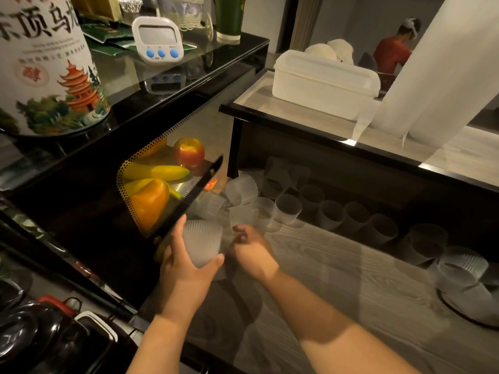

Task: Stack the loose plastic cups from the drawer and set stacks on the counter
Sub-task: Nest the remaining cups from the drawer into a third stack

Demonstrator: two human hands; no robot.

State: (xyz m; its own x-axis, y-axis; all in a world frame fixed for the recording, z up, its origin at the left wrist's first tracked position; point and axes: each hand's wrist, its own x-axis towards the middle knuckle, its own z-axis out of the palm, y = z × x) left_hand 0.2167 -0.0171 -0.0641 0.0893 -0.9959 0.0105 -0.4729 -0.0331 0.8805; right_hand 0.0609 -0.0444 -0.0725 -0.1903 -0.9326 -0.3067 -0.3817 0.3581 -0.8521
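Left hand grips ribbed frosted cup — right hand curled

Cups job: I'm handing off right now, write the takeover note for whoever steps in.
Left hand: grips one ribbed cup upright, above the drawer's front left corner.
Right hand: beside that cup, fingers curled at another cup; whether it holds it is hard to tell.
Drawer: open; loose cups clustered at the back left, a row of them along the back, more piled at the right end.
Counter: carries a lidded box; no cup stack visible there.
Done: one cup picked up.
Left: nest the cups, set stacks on the counter.
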